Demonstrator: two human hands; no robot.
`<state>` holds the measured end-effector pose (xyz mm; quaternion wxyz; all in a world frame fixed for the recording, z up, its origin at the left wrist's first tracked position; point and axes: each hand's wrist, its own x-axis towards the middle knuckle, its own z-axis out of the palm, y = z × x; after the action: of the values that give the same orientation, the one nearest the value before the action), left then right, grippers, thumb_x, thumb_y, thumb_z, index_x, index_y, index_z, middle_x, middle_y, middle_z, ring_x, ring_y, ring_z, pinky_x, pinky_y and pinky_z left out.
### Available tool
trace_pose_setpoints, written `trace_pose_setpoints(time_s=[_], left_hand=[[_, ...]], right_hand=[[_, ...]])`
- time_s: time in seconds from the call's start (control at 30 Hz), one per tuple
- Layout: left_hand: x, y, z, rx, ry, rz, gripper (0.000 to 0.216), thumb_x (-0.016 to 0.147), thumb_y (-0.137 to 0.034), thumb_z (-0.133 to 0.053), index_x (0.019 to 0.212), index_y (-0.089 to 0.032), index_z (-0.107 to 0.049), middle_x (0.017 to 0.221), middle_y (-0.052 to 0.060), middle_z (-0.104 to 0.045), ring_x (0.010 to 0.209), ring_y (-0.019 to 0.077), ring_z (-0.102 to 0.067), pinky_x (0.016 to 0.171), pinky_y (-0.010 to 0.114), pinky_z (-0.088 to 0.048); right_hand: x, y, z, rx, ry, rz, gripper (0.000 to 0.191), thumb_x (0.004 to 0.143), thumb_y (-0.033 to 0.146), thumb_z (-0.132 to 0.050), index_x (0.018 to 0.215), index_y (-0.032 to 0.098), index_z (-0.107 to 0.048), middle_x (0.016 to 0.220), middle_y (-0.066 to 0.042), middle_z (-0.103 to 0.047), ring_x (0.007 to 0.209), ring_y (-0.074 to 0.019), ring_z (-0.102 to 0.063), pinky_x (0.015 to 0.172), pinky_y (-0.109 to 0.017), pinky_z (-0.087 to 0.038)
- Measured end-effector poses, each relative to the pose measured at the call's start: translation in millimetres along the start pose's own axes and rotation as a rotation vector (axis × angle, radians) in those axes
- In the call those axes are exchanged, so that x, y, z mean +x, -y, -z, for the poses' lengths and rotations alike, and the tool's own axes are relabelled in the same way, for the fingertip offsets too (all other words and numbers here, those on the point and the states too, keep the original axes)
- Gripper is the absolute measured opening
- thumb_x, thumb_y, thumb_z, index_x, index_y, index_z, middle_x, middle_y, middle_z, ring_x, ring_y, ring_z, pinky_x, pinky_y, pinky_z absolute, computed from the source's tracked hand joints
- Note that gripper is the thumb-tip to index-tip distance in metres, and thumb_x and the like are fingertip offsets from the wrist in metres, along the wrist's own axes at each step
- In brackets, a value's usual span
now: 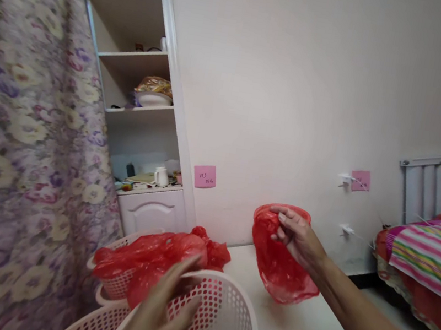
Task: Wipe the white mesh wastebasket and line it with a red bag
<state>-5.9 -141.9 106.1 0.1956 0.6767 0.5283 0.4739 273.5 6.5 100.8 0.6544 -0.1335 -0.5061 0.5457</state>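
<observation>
Red translucent plastic bag (280, 261), crumpled, mouth open, gripped by right hand (297, 235)

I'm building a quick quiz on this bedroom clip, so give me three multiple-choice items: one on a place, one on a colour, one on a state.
1. Where is the left hand?
A. on the rim of the front basket
B. on the bed
C. on the shelf

2. What colour is the plastic bag in the right hand?
A. blue
B. red
C. green

3. How is that bag held?
A. flat on the table
B. folded in a basket
C. lifted, gripped at its top edge

Answers:
1 A, the fingers lie over the white perforated rim.
2 B, it is red, like the bag in the baskets behind.
3 C, the fingers pinch its upper rim and it hangs above the white table.
</observation>
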Motion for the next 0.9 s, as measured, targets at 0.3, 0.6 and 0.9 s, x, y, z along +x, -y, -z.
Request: trace_pose_setpoints(time_s=[0.3,0.6,0.9], left_hand=[[81.3,-19.3,-91.3,-0.384,0.129,-0.17,0.02,0.08,-0.028,-0.058,0.098,-0.02,-0.065,0.099,0.005,-0.07,0.094,0.0213,-0.062,0.092,0.035,-0.047],[91.0,-7.9,-88.9,-0.596,0.014,0.106,0.018,0.07,-0.036,-0.054,0.076,-0.02,-0.051,0.063,-0.005,-0.052,0.053,0.0123,-0.047,0.053,0.025,-0.037],[104.9,-19.3,-96.7,-0.406,-0.272,0.004,0.018,0.079,-0.04,-0.049,0.08,-0.022,-0.053,0.076,0.0,-0.059,0.076,0.0199,-0.054,0.075,0.033,-0.041]], right_hand=[[-26.7,16.3,-35.5,-0.12,0.144,0.013,0.034,0.074,0.025,-0.081,0.105,0.014,-0.072,0.057,0.005,-0.058,0.045,-0.0039,-0.049,0.046,-0.014,-0.038],[-15.2,16.7,-2.9,0.155,-0.146,0.001,0.037,0.065,0.036,-0.086,0.092,0.019,-0.068,0.067,0.008,-0.054,0.046,-0.0007,-0.036,0.039,-0.011,-0.031],[-41.0,31.3,-6.5,0.03,-0.011,-0.112,0.041,0.078,0.055,-0.074,0.097,0.019,-0.069,0.078,0.001,-0.068,0.042,-0.0028,-0.042,0.037,-0.016,-0.033]])
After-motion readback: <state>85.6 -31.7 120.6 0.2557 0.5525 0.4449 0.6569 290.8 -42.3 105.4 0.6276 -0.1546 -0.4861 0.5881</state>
